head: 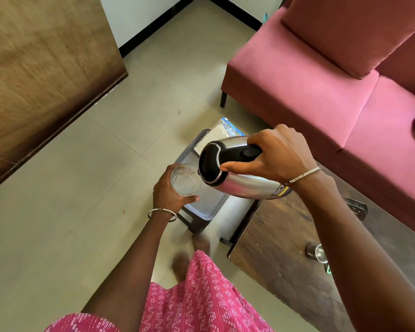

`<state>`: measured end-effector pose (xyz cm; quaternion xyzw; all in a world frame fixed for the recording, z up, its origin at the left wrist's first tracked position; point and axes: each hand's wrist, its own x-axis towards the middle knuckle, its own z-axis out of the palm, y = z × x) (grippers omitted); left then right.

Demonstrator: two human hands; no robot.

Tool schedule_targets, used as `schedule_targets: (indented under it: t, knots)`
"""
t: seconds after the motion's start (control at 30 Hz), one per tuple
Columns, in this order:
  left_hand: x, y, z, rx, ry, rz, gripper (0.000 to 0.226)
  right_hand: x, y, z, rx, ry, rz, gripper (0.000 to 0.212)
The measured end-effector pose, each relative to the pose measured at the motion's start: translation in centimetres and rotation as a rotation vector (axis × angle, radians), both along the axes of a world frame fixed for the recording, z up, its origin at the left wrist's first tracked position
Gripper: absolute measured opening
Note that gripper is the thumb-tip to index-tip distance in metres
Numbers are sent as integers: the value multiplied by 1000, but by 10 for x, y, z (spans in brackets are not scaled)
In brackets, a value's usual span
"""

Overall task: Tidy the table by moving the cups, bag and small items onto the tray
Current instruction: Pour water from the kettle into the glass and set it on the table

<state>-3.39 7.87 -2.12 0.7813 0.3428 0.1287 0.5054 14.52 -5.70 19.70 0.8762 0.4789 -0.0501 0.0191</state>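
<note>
Steel flask [244, 178] in your gripping right hand [276, 154] tilts toward the clear cup [183, 180], which your left hand [170, 190] clasps. Only the bag [222, 133] lies on the tray [201, 209] at 12 o'clock; a steel cup [318, 252] waits on the table [285, 248] at 4 o'clock.

Above the grey tray [210, 213], your right hand [277, 156] grips a tilted steel flask [240, 174], its spout over the clear cup [185, 180] your left hand [170, 191] holds.

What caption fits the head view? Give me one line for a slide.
Right hand tips a steel flask toward a clear glass held in the left hand, above a grey tray.
</note>
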Motion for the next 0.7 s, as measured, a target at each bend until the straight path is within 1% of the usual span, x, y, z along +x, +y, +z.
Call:
schedule_targets:
  t: [0.2,0.27,0.4,0.57,0.63,0.7]
  knots:
    - [0,3,-2,5,7,-2,95,2,1,-6,12,-4,-13,88]
    - [0,4,-3,8,5,-4,95,4,0,-8,45,17,-31,88]
    - [0,6,-3,6,7,1,95,13,-10,-18,161,162,-99,86]
    - [-2,13,-6,3,20,4,96,14,-26,-48,331,351,-221,89]
    - [-4,17,-8,5,35,8,96,13,-34,-63,397,446,-269,86]
    - [-5,21,-9,7,50,14,96,10,-41,-77,458,500,-335,83]
